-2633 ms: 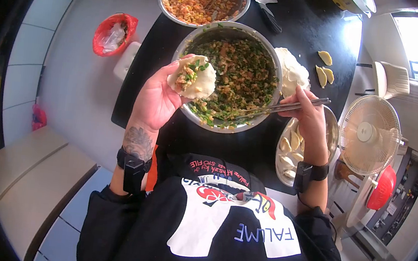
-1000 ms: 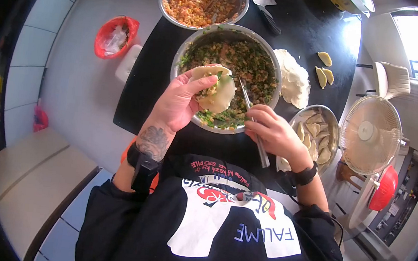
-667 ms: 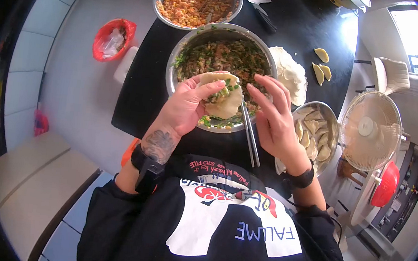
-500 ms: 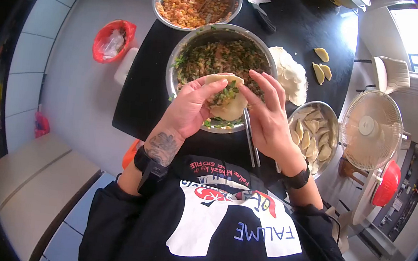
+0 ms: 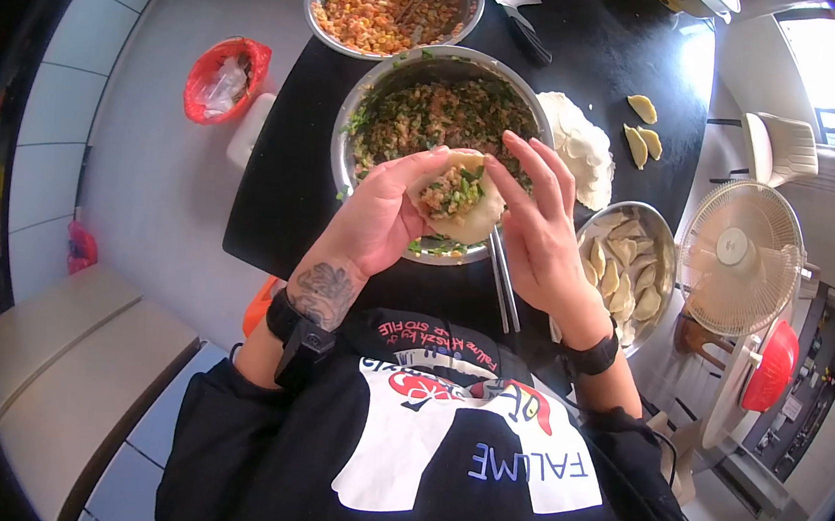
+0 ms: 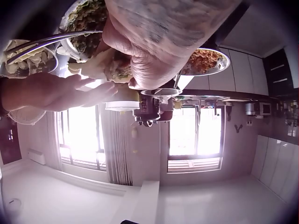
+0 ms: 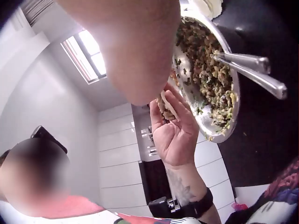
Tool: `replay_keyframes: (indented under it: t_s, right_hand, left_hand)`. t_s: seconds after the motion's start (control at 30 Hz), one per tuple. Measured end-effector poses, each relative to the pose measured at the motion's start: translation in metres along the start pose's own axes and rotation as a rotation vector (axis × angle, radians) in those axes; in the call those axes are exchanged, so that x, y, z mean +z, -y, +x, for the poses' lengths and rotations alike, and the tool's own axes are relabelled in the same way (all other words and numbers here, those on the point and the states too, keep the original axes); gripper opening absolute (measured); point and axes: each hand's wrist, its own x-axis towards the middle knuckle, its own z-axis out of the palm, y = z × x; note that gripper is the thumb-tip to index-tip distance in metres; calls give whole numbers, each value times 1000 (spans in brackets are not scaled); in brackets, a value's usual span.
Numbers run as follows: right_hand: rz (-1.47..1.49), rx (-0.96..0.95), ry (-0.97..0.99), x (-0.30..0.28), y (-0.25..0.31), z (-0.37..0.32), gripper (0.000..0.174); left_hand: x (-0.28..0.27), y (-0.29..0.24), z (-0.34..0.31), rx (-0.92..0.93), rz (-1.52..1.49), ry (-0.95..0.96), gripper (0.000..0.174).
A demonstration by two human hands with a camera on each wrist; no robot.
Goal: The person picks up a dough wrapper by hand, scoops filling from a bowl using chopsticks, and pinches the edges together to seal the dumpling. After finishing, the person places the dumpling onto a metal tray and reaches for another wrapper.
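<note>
In the head view my left hand (image 5: 382, 207) holds a round dumpling wrapper (image 5: 476, 224) over the large metal bowl (image 5: 345, 143) of green-flecked filling. A mound of filling (image 5: 452, 194) sits in the middle of the wrapper, which is slightly cupped. My right hand (image 5: 544, 233) reaches in from the other side, its index fingertip at the wrapper's edge and its fingers mostly straight. The right wrist view shows the left fingers bent up around the wrapper, partly hidden behind the right hand. Metal chopsticks (image 5: 504, 284) lean on the bowl's near rim, free of both hands.
A second metal bowl (image 5: 311, 9) with orange filling stands behind. White dough wrappers (image 5: 580, 156) lie right of the large bowl, near several folded dumplings in a metal dish (image 5: 671, 270). Three dumplings (image 5: 643, 108) lie on the black table; a cleaver (image 5: 528, 36) is at the back.
My right hand has let go of the chopsticks, leaving them on the bowl's rim, and has moved to the wrapper. The left hand has brought the wrapper rightward and turned it face up.
</note>
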Motion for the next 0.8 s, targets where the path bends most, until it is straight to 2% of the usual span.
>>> replay_keyframes:
  t_s: [0.1,0.3,0.43,0.53,0.63,0.73,0.77,0.8]
  right_hand:
    - [-117,-36,95,-1,-1,1,56]
    - [-54,-70,63,-6,-2,5,53]
    - [-75,-104,177,-12,-2,8,47]
    - [53,-114,152,-17,-1,7,46]
    - [31,-259,155,-15,-4,4,62]
    - [-3,-277,107,-10,-12,0,64]
    - [12,-198,133,-15,-6,2,65]
    - [13,-199,133,-17,-4,4,65]
  left_hand:
    - [2,-2,-3,-34,-49,-6,34]
    - [-2,-1,-2,-78,-52,37,35]
    - [-2,-3,-4,-122,-21,85,34]
    - [-3,-5,-4,-79,39,69,33]
    - [-10,-5,0,-108,28,140,31]
    - [-6,-7,0,-107,49,132,29]
    - [-5,-7,0,-106,49,132,29]
    - [-5,-7,0,-107,45,133,29]
